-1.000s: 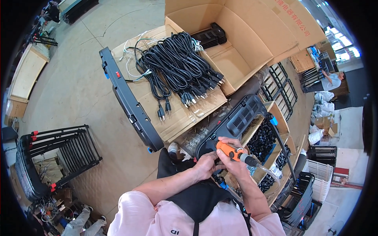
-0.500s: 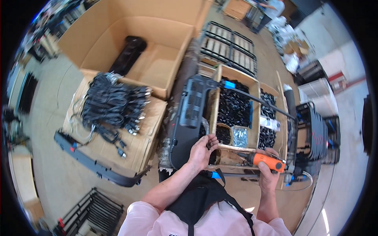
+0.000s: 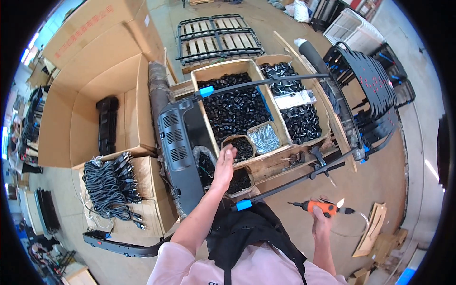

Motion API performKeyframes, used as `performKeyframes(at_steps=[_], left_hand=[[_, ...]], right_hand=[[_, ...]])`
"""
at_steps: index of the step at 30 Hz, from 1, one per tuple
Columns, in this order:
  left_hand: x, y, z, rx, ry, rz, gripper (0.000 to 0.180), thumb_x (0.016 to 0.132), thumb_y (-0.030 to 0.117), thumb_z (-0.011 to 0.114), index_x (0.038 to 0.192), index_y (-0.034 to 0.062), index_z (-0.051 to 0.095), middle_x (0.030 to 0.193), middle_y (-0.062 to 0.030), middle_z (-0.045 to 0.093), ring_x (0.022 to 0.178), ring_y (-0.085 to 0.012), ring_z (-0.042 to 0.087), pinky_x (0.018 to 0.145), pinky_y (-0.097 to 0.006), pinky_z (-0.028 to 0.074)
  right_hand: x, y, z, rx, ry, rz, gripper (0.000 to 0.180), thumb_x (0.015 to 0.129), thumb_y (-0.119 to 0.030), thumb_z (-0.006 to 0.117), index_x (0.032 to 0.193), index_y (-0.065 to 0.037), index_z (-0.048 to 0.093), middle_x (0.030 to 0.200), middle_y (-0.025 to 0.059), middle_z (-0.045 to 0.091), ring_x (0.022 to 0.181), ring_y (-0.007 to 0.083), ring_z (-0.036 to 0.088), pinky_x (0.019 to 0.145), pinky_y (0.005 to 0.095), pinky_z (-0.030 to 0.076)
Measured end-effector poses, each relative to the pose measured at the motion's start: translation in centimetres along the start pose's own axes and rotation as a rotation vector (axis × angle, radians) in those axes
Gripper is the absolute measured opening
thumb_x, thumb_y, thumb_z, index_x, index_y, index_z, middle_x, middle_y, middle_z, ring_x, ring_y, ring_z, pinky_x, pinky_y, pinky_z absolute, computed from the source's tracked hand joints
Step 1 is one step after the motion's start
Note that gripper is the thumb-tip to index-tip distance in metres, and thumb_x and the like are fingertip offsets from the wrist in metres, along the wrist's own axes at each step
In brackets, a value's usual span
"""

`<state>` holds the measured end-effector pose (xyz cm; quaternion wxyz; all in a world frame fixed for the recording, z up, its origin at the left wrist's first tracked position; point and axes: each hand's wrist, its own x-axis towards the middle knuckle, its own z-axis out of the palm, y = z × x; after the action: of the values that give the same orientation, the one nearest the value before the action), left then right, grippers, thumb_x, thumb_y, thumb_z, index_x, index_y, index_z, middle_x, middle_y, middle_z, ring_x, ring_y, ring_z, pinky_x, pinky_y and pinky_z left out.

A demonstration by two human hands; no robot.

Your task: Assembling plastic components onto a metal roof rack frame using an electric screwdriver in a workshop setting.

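My right hand point(image 3: 321, 222) grips an orange power screwdriver point(image 3: 325, 208), its bit pointing left and a cable trailing from its right end. My left hand point(image 3: 225, 165) is raised beside a small box of dark screws point(image 3: 243, 148); its fingers are bent close together, and whatever they hold is too small to make out. Left of that hand lies a black vented plastic cover point(image 3: 175, 145), against a black metal frame point(image 3: 280, 84) with blue pieces on its bars. The frame's bars span the parts bins. A second small box of dark screws point(image 3: 238, 181) sits below my left hand.
A large wooden bin of black caps point(image 3: 237, 107) adjoins a box of silver screws point(image 3: 264, 138) and another bin of black parts point(image 3: 300, 124). Bundled black cables point(image 3: 111, 187) lie on cardboard at left, before an open carton point(image 3: 137, 102). Stacked black frames point(image 3: 363, 78) stand at right.
My view has shifted, showing the bins farther left. My right hand has moved with the screwdriver away from the bins' near edge; my left hand is now beside the small screw box.
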<state>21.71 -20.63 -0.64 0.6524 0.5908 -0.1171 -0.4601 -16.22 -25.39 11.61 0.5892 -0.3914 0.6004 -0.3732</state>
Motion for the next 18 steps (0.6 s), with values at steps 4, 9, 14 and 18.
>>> performKeyframes(at_steps=[4, 9, 14, 18], left_hand=[[-5.5, 0.2, 1.4, 0.634, -0.182, 0.064, 0.046, 0.111, 0.040, 0.047, 0.130, 0.0009, 0.064, 0.116, -0.0170, 0.073, 0.109, -0.0310, 0.070, 0.098, -0.042, 0.053], [-10.8, -0.6, 7.0, 1.269, -0.349, -0.015, 0.058, 0.108, 0.054, 0.044, 0.122, 0.0038, 0.069, 0.119, -0.0214, 0.073, 0.113, -0.0395, 0.069, 0.097, -0.051, 0.054], [-10.6, -0.8, 9.7, 1.535, -0.174, -0.170, 0.069, 0.108, 0.061, 0.037, 0.098, 0.0065, 0.079, 0.093, -0.0247, 0.076, 0.091, -0.0420, 0.075, 0.081, -0.055, 0.059], [-10.2, -0.5, 10.7, 1.558, -0.128, -0.221, 0.074, 0.108, 0.062, 0.033, 0.096, 0.0051, 0.080, 0.090, -0.0238, 0.076, 0.091, -0.0425, 0.075, 0.082, -0.054, 0.060]], right_hand=[[7.5, 8.3, -0.2, 0.302, -0.085, 0.218, 0.040, 0.095, -0.012, 0.073, 0.131, -0.009, 0.056, 0.123, 0.0125, 0.068, 0.113, 0.0264, 0.068, 0.099, 0.0434, 0.056], [19.5, 21.6, 2.9, 0.559, -0.080, 0.440, 0.032, 0.097, -0.029, 0.074, 0.122, -0.013, 0.062, 0.118, 0.0094, 0.068, 0.114, 0.0274, 0.065, 0.110, 0.0537, 0.049], [22.1, 23.8, 8.5, 0.473, -0.245, 0.703, 0.041, 0.101, -0.038, 0.070, 0.131, -0.012, 0.058, 0.126, 0.0084, 0.065, 0.118, 0.0262, 0.064, 0.109, 0.0469, 0.051], [21.3, 22.3, 6.3, -0.090, -0.943, 0.807, 0.027, 0.101, -0.036, 0.066, 0.106, -0.010, 0.073, 0.095, 0.0058, 0.074, 0.088, 0.0190, 0.072, 0.079, 0.0370, 0.061]])
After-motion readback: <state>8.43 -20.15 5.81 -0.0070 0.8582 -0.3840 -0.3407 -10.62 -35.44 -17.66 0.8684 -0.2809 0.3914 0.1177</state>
